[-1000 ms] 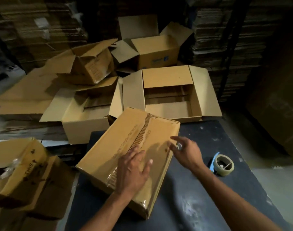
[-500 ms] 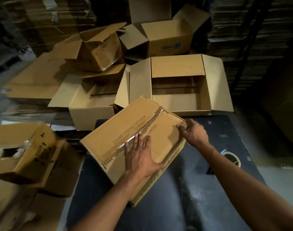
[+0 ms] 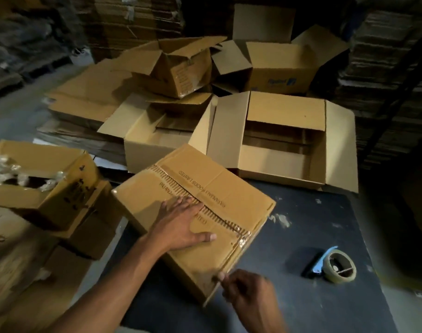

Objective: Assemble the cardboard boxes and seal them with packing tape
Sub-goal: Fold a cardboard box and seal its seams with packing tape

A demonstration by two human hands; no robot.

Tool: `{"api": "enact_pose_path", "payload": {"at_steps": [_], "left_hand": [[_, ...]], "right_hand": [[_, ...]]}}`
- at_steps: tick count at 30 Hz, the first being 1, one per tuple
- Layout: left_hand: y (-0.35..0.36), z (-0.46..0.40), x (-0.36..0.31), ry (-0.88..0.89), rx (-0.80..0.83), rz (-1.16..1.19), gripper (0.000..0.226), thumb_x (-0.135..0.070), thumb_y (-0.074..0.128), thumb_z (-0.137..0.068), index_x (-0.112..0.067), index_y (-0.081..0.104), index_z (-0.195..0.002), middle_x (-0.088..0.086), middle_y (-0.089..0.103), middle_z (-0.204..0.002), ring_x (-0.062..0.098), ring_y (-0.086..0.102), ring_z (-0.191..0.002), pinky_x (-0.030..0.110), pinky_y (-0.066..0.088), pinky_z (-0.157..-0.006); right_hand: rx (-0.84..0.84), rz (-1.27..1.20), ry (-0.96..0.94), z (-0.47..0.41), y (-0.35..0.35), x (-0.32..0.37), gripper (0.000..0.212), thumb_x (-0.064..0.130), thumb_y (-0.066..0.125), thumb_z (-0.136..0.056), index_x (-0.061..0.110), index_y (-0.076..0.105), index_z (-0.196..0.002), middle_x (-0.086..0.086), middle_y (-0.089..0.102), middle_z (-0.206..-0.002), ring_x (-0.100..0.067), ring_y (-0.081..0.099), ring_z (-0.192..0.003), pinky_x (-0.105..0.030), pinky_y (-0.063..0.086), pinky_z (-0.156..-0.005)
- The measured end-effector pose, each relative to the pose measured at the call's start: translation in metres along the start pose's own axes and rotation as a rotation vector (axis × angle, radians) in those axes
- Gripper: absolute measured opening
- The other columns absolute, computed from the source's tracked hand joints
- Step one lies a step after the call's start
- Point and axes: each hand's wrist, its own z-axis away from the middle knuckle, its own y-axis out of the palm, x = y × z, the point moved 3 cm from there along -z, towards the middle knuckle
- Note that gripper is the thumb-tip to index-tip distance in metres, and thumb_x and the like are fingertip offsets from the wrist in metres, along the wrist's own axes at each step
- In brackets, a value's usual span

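A closed cardboard box [image 3: 214, 186] with a taped centre seam lies tilted on the dark table [image 3: 313, 224]. My left hand [image 3: 181, 224] rests flat on its top, fingers spread across the seam. My right hand [image 3: 246, 292] is at the box's near right corner, fingertips pressing the side edge where the tape wraps down. A roll of packing tape [image 3: 339, 266] with a blue-handled dispenser lies on the table to the right, apart from both hands.
An open box [image 3: 286, 145] with flaps spread stands at the table's far edge. More open boxes [image 3: 157, 140] and flat cardboard [image 3: 85, 97] lie behind. At left an open box [image 3: 44, 179] holds plastic wrap. Stacks of flattened cardboard [image 3: 385, 68] rise at right.
The box has turned on the table. My right hand moved from the far right corner to the near right corner. My left hand stayed pressed on top.
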Motion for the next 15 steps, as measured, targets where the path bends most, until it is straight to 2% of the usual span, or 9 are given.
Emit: {"api": "enact_pose_path", "payload": {"at_steps": [1, 3, 5, 6, 8, 10, 12, 15], "left_hand": [[0.007, 0.006, 0.003, -0.033, -0.041, 0.021, 0.11, -0.098, 0.028, -0.073, -0.038, 0.01, -0.164, -0.001, 0.005, -0.174, 0.023, -0.001, -0.16, 0.059, 0.002, -0.127], [0.019, 0.019, 0.002, -0.087, -0.117, 0.039, 0.11, -0.098, 0.011, -0.072, -0.037, 0.011, -0.164, 0.001, 0.004, -0.174, 0.025, -0.006, -0.16, 0.061, -0.001, -0.126], [0.035, 0.035, 0.002, -0.143, -0.23, 0.02, 0.107, -0.098, 0.003, -0.076, -0.037, 0.015, -0.163, 0.006, 0.002, -0.174, 0.029, -0.009, -0.159, 0.063, -0.002, -0.125], [0.042, 0.044, 0.003, -0.181, -0.294, 0.01, 0.105, -0.096, 0.002, -0.078, -0.036, 0.017, -0.163, 0.009, 0.002, -0.173, 0.032, -0.011, -0.159, 0.064, -0.003, -0.123], [0.056, 0.06, 0.006, -0.277, -0.355, 0.03, 0.106, -0.095, 0.0, -0.078, -0.035, 0.017, -0.164, 0.015, -0.004, -0.172, 0.036, -0.016, -0.157, 0.065, -0.007, -0.12], [0.069, 0.067, 0.011, -0.322, -0.333, 0.122, 0.114, -0.098, -0.004, -0.072, -0.034, 0.011, -0.165, 0.018, -0.016, -0.17, 0.036, -0.024, -0.155, 0.065, -0.008, -0.12], [0.076, 0.063, 0.018, -0.276, -0.327, 0.218, 0.119, -0.102, -0.002, -0.069, -0.032, 0.007, -0.166, 0.017, -0.027, -0.167, 0.033, -0.034, -0.152, 0.064, 0.0, -0.125], [0.071, 0.051, 0.035, -0.152, -0.301, 0.23, 0.119, -0.105, 0.01, -0.068, -0.035, 0.007, -0.165, 0.011, -0.031, -0.166, 0.027, -0.038, -0.15, 0.06, 0.004, -0.126]], "right_hand": [[-0.047, 0.018, -0.056, -0.005, -0.004, 0.007, 0.049, 0.083, 0.053, -0.083, 0.037, 0.07, -0.078, 0.011, 0.07, -0.065, -0.002, 0.068, -0.058, -0.034, 0.056, -0.059], [-0.267, 0.028, -0.116, -0.029, -0.028, 0.016, 0.034, 0.065, 0.06, -0.092, 0.04, 0.067, -0.071, 0.015, 0.07, -0.066, 0.002, 0.066, -0.059, -0.031, 0.054, -0.056], [-0.419, 0.046, -0.104, -0.065, -0.055, 0.014, 0.019, 0.05, 0.066, -0.095, 0.042, 0.067, -0.078, 0.016, 0.072, -0.078, -0.002, 0.068, -0.07, -0.036, 0.058, -0.065], [-0.436, 0.076, -0.078, -0.085, -0.065, 0.009, 0.012, 0.051, 0.065, -0.095, 0.041, 0.069, -0.089, 0.016, 0.072, -0.09, -0.009, 0.07, -0.079, -0.042, 0.059, -0.073], [-0.361, 0.178, -0.048, -0.123, -0.077, -0.005, 0.035, 0.059, 0.059, -0.096, 0.036, 0.066, -0.122, 0.006, 0.067, -0.119, -0.021, 0.067, -0.102, -0.048, 0.057, -0.088], [-0.23, 0.227, -0.008, -0.147, -0.074, -0.019, 0.058, 0.065, 0.054, -0.096, 0.032, 0.052, -0.144, -0.004, 0.059, -0.138, -0.028, 0.062, -0.118, -0.052, 0.054, -0.095], [-0.123, 0.228, -0.019, -0.15, -0.065, -0.025, 0.068, 0.07, 0.049, -0.095, 0.03, 0.043, -0.151, -0.01, 0.058, -0.138, -0.028, 0.064, -0.114, -0.052, 0.057, -0.091], [-0.168, 0.233, -0.005, -0.126, -0.059, -0.031, 0.071, 0.071, 0.045, -0.095, 0.027, 0.044, -0.151, -0.009, 0.059, -0.128, -0.022, 0.065, -0.101, -0.049, 0.058, -0.086]]}}
